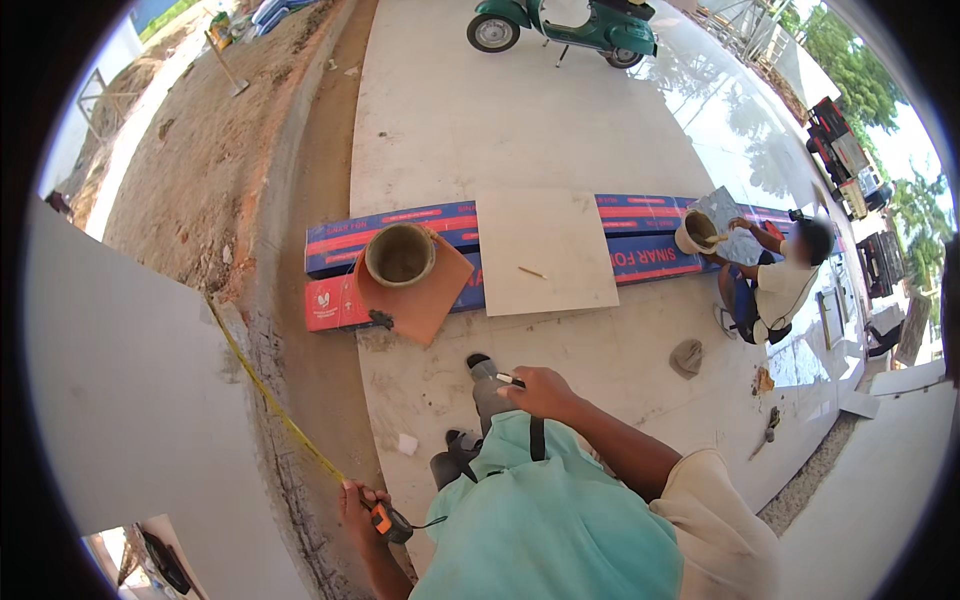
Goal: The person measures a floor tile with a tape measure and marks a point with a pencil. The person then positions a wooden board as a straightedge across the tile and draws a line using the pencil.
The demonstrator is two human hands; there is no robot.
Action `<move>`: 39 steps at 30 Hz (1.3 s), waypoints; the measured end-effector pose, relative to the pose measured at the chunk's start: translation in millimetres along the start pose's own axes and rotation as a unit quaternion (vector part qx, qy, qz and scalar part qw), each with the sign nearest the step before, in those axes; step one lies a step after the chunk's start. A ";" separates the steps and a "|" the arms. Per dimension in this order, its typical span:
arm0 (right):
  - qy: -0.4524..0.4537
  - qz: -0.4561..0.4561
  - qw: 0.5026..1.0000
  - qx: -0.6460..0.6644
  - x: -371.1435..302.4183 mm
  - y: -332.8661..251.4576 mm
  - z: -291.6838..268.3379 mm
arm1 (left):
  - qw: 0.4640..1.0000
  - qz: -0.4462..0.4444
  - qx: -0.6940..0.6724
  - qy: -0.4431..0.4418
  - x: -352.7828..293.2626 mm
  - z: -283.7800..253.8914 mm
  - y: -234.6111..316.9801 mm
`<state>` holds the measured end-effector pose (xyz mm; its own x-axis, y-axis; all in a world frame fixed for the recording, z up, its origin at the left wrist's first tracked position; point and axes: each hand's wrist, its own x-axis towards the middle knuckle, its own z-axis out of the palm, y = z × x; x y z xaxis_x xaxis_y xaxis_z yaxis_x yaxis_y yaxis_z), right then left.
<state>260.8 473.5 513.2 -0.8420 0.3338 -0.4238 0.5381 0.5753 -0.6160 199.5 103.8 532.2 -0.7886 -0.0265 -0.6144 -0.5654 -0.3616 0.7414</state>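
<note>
My left hand (360, 505) is closed around an orange and black tape measure (390, 522) low in the picture. Its yellow blade (272, 402) is drawn out up and left, along the edge of a pale wall (130, 370). In front of my body my right hand (545, 392) grips a slim black-and-white marker (510, 380); its exact type is hard to make out. Ahead, a square beige tile (545, 235) lies across long blue and red boxes (640, 258), with a pencil (532, 272) on top.
A bucket (400, 254) stands on an orange board (430, 305) at the boxes' left end. On the right a co-worker (785, 285) crouches by another bucket (697, 233). A green scooter (570, 28) is parked at the far end. A grey cloth-like lump (686, 358) lies on the floor.
</note>
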 end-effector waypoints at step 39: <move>0.077 0.508 0.851 0.108 -105.0 416.4 -143.7 | 0.951 -0.228 0.153 -0.140 89.1 412.7 -143.2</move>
<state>567.8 785.3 396.7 0.0756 0.6801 -0.7292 0.9720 -0.2136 -0.0984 110.4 537.8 482.8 -0.4533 0.3330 -0.8268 -0.8744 0.0140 0.4850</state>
